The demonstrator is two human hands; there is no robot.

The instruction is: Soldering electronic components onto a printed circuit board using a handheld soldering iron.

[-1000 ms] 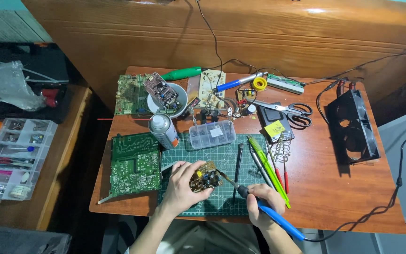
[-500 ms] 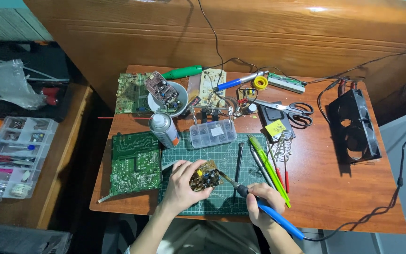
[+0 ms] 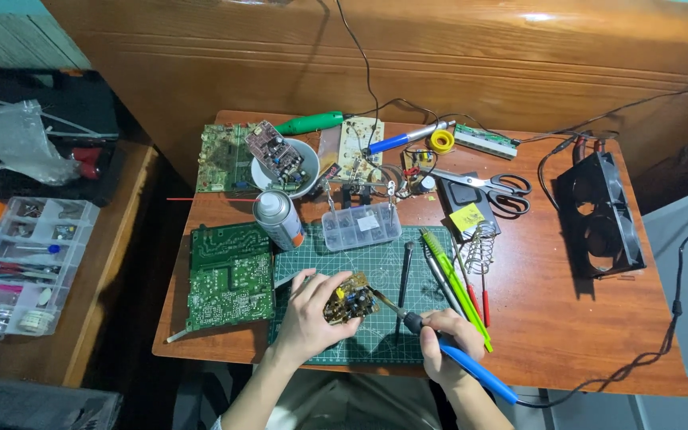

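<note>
My left hand grips a small circuit board with yellow and dark parts, tilted up off the green cutting mat. My right hand holds a blue-handled soldering iron. Its metal tip points up and left and meets the right edge of the small board. The iron's blue handle runs back past my wrist to a dark cord at the table's front edge.
A large green circuit board lies left of the mat, with a spray can and a clear parts box behind it. Tweezers, green and red tools, a coil stand, scissors and a black double fan crowd the right side.
</note>
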